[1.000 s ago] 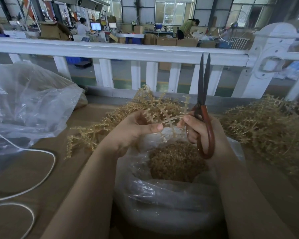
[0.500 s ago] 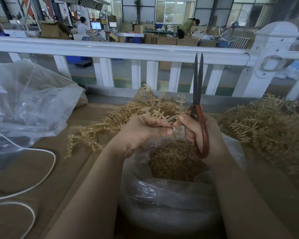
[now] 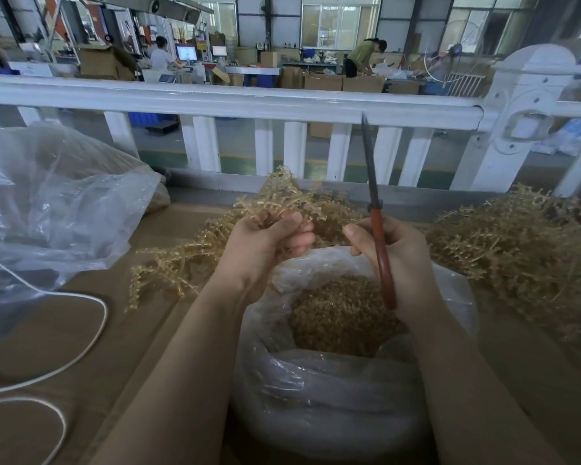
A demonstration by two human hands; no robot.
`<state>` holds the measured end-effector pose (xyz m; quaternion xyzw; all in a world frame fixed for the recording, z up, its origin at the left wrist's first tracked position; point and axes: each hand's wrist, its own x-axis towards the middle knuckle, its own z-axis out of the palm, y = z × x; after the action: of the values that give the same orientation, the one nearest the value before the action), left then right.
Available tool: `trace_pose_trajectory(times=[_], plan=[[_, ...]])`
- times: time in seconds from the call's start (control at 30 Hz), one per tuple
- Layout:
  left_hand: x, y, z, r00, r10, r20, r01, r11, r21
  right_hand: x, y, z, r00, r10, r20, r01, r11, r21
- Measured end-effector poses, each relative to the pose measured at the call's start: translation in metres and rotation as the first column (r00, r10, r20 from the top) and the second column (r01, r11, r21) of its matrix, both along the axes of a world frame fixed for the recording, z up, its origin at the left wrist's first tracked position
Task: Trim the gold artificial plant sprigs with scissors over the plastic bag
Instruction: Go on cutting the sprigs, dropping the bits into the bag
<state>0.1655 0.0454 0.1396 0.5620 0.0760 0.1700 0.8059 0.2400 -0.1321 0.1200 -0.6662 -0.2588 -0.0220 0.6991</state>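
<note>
My left hand [image 3: 265, 243] grips a gold sprig [image 3: 282, 199] whose fronds stick up behind the fingers. My right hand [image 3: 399, 260] holds red-handled scissors [image 3: 378, 236] with the closed blades pointing up toward the railing. Both hands hover above an open clear plastic bag [image 3: 316, 397] that holds a mound of gold trimmings [image 3: 339, 313]. More gold sprigs lie on the table in a pile [image 3: 178, 263] to the left of the bag, and a bigger heap [image 3: 517, 250] lies to the right.
A large crumpled clear bag [image 3: 54, 209] sits at the left on the brown cardboard-covered table [image 3: 81, 330]. A white cord [image 3: 91, 337] loops across it. A white railing [image 3: 249, 105] runs along the table's far edge; people work in the workshop beyond.
The left hand has closed round the sprig and drawn it leftward, apart from the right hand. The scissors blades have come together and tilted slightly left.
</note>
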Motion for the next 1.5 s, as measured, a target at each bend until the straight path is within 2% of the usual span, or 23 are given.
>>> trace_pose_trajectory(times=[0.17,0.43,0.53,0.67,0.8,1.03,1.13,1.3,1.5], plan=[[-0.003,0.005,0.002,0.999,0.005,0.038,-0.001,0.994,-0.11,-0.003,0.005,0.0,0.998,-0.041,0.047,0.049,0.981,-0.188],[-0.002,0.009,0.002,0.999,0.041,0.025,-0.039,0.997,-0.073,-0.005,0.004,0.0,0.984,-0.034,0.177,0.109,0.893,-0.436],[-0.003,0.011,0.001,0.998,0.052,0.033,-0.049,0.995,-0.082,-0.008,0.001,0.001,0.959,-0.022,0.283,0.169,0.846,-0.506],[-0.004,0.013,0.0,0.999,0.03,-0.041,-0.036,0.986,-0.165,-0.011,-0.001,0.001,0.887,-0.024,0.461,0.272,0.834,-0.48],[-0.002,0.017,-0.002,0.989,-0.008,-0.144,-0.029,0.967,-0.252,-0.012,-0.001,-0.001,0.869,-0.07,0.49,0.312,0.846,-0.433],[-0.003,0.013,-0.002,0.984,0.01,-0.176,-0.039,0.987,-0.159,-0.009,0.001,-0.006,0.861,-0.047,0.506,0.326,0.815,-0.479],[-0.003,0.012,-0.002,0.987,0.03,-0.159,-0.053,0.988,-0.145,-0.008,0.001,-0.008,0.861,-0.042,0.507,0.345,0.782,-0.52],[-0.004,0.009,-0.003,0.996,-0.023,-0.081,0.015,0.995,-0.095,-0.003,0.002,-0.011,0.878,-0.037,0.477,0.353,0.723,-0.594],[-0.005,0.007,-0.002,0.997,-0.012,0.071,0.009,0.999,0.038,-0.002,0.0,-0.011,0.881,-0.042,0.471,0.353,0.72,-0.597]])
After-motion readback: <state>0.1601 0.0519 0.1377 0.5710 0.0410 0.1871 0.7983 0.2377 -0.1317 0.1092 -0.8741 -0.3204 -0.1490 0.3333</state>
